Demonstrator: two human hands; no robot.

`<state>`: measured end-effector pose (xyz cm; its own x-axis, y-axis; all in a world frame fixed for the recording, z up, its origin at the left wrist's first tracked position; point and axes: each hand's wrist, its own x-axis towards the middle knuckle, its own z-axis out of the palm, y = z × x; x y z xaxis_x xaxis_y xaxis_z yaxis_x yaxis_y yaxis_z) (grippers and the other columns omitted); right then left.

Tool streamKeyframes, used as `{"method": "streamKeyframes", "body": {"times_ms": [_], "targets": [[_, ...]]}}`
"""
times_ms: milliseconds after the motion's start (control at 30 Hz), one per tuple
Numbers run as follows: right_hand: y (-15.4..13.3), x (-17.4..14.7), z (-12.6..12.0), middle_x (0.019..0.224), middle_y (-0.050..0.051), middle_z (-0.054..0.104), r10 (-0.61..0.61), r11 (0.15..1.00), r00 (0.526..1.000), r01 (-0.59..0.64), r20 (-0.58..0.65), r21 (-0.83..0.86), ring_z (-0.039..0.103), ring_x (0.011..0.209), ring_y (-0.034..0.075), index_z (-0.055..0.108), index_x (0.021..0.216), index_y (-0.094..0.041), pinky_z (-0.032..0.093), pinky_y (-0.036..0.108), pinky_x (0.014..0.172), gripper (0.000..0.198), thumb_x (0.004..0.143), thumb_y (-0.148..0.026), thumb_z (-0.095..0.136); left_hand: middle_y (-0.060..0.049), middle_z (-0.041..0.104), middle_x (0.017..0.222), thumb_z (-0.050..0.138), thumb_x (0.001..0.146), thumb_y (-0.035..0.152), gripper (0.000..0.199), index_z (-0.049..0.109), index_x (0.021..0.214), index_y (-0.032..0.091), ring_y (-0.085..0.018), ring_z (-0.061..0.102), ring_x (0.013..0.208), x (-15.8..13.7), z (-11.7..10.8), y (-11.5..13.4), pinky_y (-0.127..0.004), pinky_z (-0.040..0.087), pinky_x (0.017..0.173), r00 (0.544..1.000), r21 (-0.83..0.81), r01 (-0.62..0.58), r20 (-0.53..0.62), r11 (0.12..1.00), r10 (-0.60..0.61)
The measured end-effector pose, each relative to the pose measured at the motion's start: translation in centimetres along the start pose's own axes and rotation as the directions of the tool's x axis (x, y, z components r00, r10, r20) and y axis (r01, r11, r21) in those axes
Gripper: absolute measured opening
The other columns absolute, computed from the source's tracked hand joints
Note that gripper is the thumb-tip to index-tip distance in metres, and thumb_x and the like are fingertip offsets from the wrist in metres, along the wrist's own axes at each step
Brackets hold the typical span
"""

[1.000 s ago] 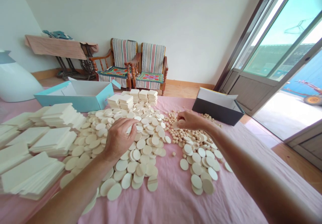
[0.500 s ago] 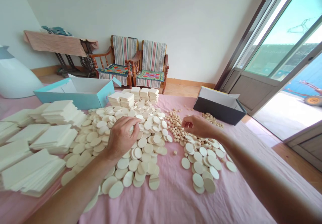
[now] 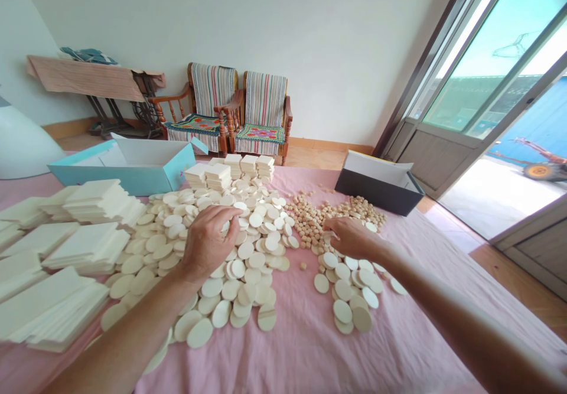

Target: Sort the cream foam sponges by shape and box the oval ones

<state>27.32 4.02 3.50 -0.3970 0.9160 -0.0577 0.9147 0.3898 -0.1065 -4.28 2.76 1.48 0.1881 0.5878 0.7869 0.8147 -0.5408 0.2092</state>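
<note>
My left hand [image 3: 209, 239] is over a wide heap of pale round wooden discs [image 3: 212, 287], its fingers curled toward the thumb. Whether a disc is between those fingers is hard to make out against the heap behind. At the right, my right hand [image 3: 349, 234] is bent down with fingertips drawn together, between a heap of small wooden beads [image 3: 308, 220] and a smaller pile of round discs [image 3: 349, 290]. Something pale shows at its fingertips, too small to name. One loose bead [image 3: 303, 266] lies on the pink cloth [image 3: 296, 335] between the heaps.
Stacks of pale square boards [image 3: 88, 246] stand at the left, with smaller square stacks [image 3: 218, 176] at the back. A turquoise box [image 3: 119, 178] and a black box [image 3: 378, 190] sit at the table's far side. A white jug [image 3: 26, 140] stands far left. Two chairs [image 3: 261, 104] are beyond.
My right hand has come down slightly toward the discs and beads, and a pale bit now shows at its fingertips. My left hand keeps its curl over the heap. The view has shifted slightly.
</note>
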Motion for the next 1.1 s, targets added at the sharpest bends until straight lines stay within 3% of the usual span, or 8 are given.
{"method": "streamKeyframes", "body": {"times_ms": [167, 333, 400, 467, 533, 633, 867, 1100], "targets": [[-2.8, 2.8, -2.0, 0.067, 0.004, 0.062, -0.090, 0.988, 0.991, 0.101, -0.098, 0.115, 0.050, 0.058, 0.012, 0.063, 0.073, -0.015, 0.029, 0.024, 0.054, 0.016, 0.075, -0.014, 0.048, -0.006, 0.070, 0.088, 0.050, 0.083, 0.014, 0.018, 0.067, 0.090, 0.016, -0.020, 0.064, 0.085, 0.1, -0.1, 0.2, -0.032, 0.049, 0.082, 1.000, -0.001, -0.007, -0.007, 1.000, 0.007], [-6.0, 6.0, -3.8, 0.090, 0.005, 0.069, -0.119, 0.849, 0.950, 0.248, -0.289, 0.467, 0.059, 0.072, 0.011, 0.062, 0.106, -0.015, 0.041, 0.022, 0.064, 0.027, 0.084, -0.018, 0.047, -0.006, 0.070, 0.088, 0.050, 0.084, 0.015, 0.019, 0.068, 0.090, 0.016, -0.020, 0.064, 0.086, 0.1, -0.3, 0.2, -0.033, 0.050, 0.082, 1.000, -0.015, 0.000, -0.002, 1.000, 0.000], [-5.9, 6.9, -3.8, 0.094, 0.006, 0.069, -0.093, 0.887, 0.956, 0.207, -0.280, 0.414, 0.061, 0.079, 0.013, 0.063, 0.103, -0.014, 0.043, 0.024, 0.070, 0.026, 0.082, -0.014, 0.047, -0.006, 0.070, 0.088, 0.050, 0.084, 0.015, 0.018, 0.068, 0.089, 0.016, -0.020, 0.064, 0.086, 0.1, -0.3, 0.3, -0.032, 0.050, 0.082, 1.000, -0.010, 0.000, -0.010, 1.000, -0.001], [-5.1, 7.5, -3.1, 0.098, 0.009, 0.068, -0.115, 0.956, 0.977, 0.157, -0.178, 0.248, 0.060, 0.088, 0.018, 0.065, 0.098, -0.014, 0.043, 0.028, 0.078, 0.027, 0.075, -0.009, 0.053, -0.006, 0.070, 0.087, 0.050, 0.084, 0.015, 0.019, 0.068, 0.089, 0.016, -0.019, 0.064, 0.085, 0.2, -0.3, 0.3, -0.032, 0.050, 0.081, 1.000, -0.003, -0.006, -0.017, 1.000, 0.006], [-4.2, 8.1, -1.9, 0.109, 0.011, 0.064, -0.183, 0.976, 0.983, 0.185, -0.025, 0.113, 0.056, 0.101, 0.023, 0.065, 0.104, -0.015, 0.041, 0.032, 0.085, 0.037, 0.068, -0.009, 0.059, -0.006, 0.070, 0.087, 0.049, 0.084, 0.014, 0.019, 0.068, 0.089, 0.016, -0.019, 0.064, 0.085, 0.2, -0.3, 0.3, -0.032, 0.050, 0.081, 1.000, 0.000, -0.010, -0.014, 1.000, 0.010], [-3.3, 8.9, 0.1, 0.120, 0.013, 0.057, -0.250, 0.967, 0.961, 0.242, 0.115, 0.079, 0.050, 0.109, 0.026, 0.056, 0.120, -0.015, 0.039, 0.035, 0.089, 0.056, 0.065, -0.018, 0.066, -0.006, 0.070, 0.087, 0.049, 0.084, 0.014, 0.020, 0.068, 0.090, 0.017, -0.020, 0.063, 0.086, 0.2, -0.3, 0.2, -0.033, 0.050, 0.082, 1.000, -0.003, -0.005, 0.000, 1.000, 0.005], [-2.4, 9.2, 2.3, 0.109, 0.011, 0.057, -0.280, 0.959, 0.960, 0.279, 0.001, -0.051, 0.047, 0.103, 0.026, 0.059, 0.111, -0.018, 0.034, 0.037, 0.088, 0.039, 0.074, -0.030, 0.058, -0.006, 0.070, 0.089, 0.049, 0.083, 0.014, 0.020, 0.068, 0.091, 0.017, -0.020, 0.063, 0.086, 0.1, -0.3, 0.1, -0.033, 0.050, 0.083, 1.000, -0.007, 0.005, 0.012, 1.000, -0.005], [0.1, 7.6, 2.3, 0.101, 0.009, 0.059, -0.190, 0.980, 0.981, 0.188, -0.029, -0.068, 0.050, 0.096, 0.021, 0.061, 0.094, -0.017, 0.033, 0.033, 0.082, 0.020, 0.080, -0.020, 0.046, -0.006, 0.070, 0.089, 0.050, 0.083, 0.013, 0.019, 0.067, 0.091, 0.017, -0.020, 0.064, 0.086, 0.1, -0.4, 0.0, -0.033, 0.050, 0.083, 1.000, -0.006, 0.009, 0.009, 1.000, -0.009]]}}
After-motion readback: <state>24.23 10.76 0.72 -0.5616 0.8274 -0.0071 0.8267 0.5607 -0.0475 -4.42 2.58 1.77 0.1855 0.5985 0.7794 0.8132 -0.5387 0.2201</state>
